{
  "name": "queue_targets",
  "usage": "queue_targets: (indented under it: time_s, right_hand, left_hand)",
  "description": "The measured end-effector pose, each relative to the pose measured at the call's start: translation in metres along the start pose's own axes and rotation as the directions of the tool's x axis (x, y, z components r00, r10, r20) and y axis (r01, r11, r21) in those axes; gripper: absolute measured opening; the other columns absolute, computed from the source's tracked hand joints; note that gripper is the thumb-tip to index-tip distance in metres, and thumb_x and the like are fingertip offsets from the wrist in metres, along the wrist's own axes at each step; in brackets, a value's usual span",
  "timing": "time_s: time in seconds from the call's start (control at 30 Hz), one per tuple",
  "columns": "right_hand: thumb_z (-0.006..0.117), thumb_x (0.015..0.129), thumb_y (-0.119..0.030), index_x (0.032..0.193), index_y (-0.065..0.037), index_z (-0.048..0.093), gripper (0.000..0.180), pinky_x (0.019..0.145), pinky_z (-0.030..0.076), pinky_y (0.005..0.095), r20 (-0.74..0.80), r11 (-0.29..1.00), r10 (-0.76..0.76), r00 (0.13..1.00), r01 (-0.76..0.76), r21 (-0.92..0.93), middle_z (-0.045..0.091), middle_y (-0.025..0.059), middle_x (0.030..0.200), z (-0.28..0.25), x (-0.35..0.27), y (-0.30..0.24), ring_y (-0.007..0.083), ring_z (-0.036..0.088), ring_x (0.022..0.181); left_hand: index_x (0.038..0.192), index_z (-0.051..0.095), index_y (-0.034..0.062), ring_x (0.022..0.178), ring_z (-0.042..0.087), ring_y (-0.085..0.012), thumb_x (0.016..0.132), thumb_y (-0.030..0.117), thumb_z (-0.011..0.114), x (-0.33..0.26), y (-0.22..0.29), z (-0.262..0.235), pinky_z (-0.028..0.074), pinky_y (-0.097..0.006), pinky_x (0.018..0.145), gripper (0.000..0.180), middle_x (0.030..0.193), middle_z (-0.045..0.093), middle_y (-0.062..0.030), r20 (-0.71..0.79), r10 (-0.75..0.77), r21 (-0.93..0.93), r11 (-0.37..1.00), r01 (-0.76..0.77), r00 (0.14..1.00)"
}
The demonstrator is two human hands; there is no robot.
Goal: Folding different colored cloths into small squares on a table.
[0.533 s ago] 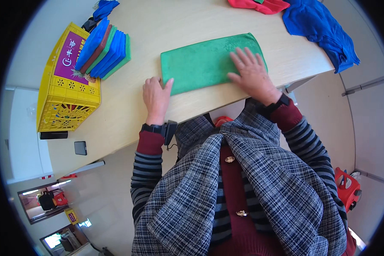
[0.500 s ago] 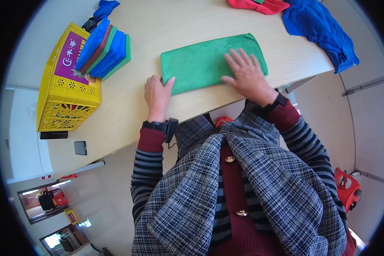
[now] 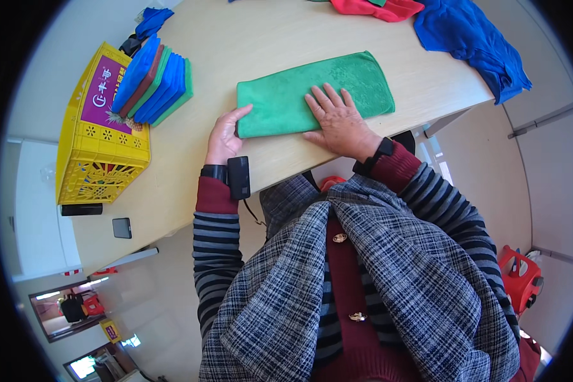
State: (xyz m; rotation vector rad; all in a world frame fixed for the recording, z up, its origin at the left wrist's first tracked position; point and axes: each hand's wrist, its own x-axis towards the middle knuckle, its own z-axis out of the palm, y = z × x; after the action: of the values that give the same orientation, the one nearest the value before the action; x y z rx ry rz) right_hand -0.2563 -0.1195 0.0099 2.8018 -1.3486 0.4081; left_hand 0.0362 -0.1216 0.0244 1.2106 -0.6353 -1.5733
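Note:
A folded green cloth lies flat as a long rectangle on the table in front of me. My right hand rests palm down on its middle near the front edge, fingers stretched and spread. Beside the cloth's left end is my left hand, turned on its side, with extended fingers touching the corner; it does not appear to grip the cloth. Part of its fingers is hidden from view. The cloth's right part shows a rumpled surface texture.
At the left, a yellow plastic crate stands beside a stack of folded blue, brown and green cloths. A dark phone-like slab lies near the table's left front. Blue cloth hangs over the right edge, beside red cloth.
My right hand has slid left and toward me across the cloth. My left hand has turned on its side at the left end and moved slightly nearer to me.

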Motion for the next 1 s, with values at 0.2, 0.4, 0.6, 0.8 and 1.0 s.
queue_targets:
  time_s: [0.2, 0.4, 0.6, 0.8, 1.0]
  right_hand:
    - [0.054, 0.095, -0.058, 0.154, -0.003, 0.035, 0.084, 0.122, 0.018, 0.0556, 0.029, 0.999, -0.014, 0.999, 0.013, 0.045, 0.033, 0.0189, 0.16, -0.003, -0.001, -0.011, 0.0376, 0.025, 0.151]
    - [0.055, 0.095, -0.058, 0.155, -0.002, 0.034, 0.084, 0.122, 0.017, 0.0548, 0.052, 0.992, -0.097, 0.994, 0.092, 0.089, 0.032, 0.0193, 0.16, 0.002, 0.011, -0.043, 0.0371, 0.024, 0.151]
    - [0.059, 0.093, -0.054, 0.152, 0.002, 0.036, 0.084, 0.123, 0.018, 0.0534, 0.033, 0.972, -0.179, 0.983, 0.171, 0.162, 0.033, 0.0205, 0.16, 0.005, 0.009, -0.059, 0.0371, 0.025, 0.15]
    - [0.066, 0.087, -0.049, 0.144, 0.004, 0.046, 0.08, 0.122, 0.02, 0.0524, 0.061, 0.963, -0.235, 0.97, 0.223, 0.152, 0.04, 0.021, 0.153, -0.009, -0.026, -0.052, 0.0369, 0.03, 0.147]
    - [0.068, 0.083, -0.047, 0.128, 0.0, 0.06, 0.066, 0.12, 0.025, 0.051, 0.075, 0.946, -0.278, 0.958, 0.26, 0.192, 0.057, 0.0156, 0.131, -0.017, -0.031, -0.042, 0.0338, 0.046, 0.131]
  left_hand:
    - [0.121, 0.063, -0.002, 0.103, 0.066, -0.0172, 0.092, 0.013, 0.07, -0.016, 0.009, 0.008, 0.053, -0.036, 0.094, 0.033, 0.112, 0.07, -0.0073, 0.038, 0.073, -0.104, 0.992, -0.069, 0.997]
    - [0.119, 0.064, 0.0008, 0.101, 0.066, -0.015, 0.093, 0.015, 0.066, -0.05, 0.037, 0.037, 0.054, -0.032, 0.089, 0.03, 0.11, 0.069, -0.006, 0.081, 0.337, -0.026, 0.941, -0.336, 0.938]
    - [0.108, 0.065, 0.0024, 0.091, 0.065, -0.0127, 0.091, 0.015, 0.067, -0.038, 0.054, 0.065, 0.053, -0.028, 0.081, 0.022, 0.097, 0.068, -0.0028, 0.149, 0.384, 0.176, 0.897, -0.406, 0.911]
    - [0.099, 0.065, 0.0036, 0.071, 0.065, -0.0109, 0.088, 0.019, 0.071, 0.007, 0.043, 0.112, 0.053, -0.027, 0.062, 0.02, 0.083, 0.065, -0.0018, 0.197, 0.201, 0.479, 0.834, -0.273, 0.96]
    - [0.082, 0.06, 0.0066, 0.054, 0.061, -0.0128, 0.085, 0.017, 0.072, 0.033, 0.004, 0.165, 0.05, -0.029, 0.047, 0.017, 0.07, 0.062, -0.0023, 0.175, 0.209, 0.617, 0.738, -0.273, 0.962]
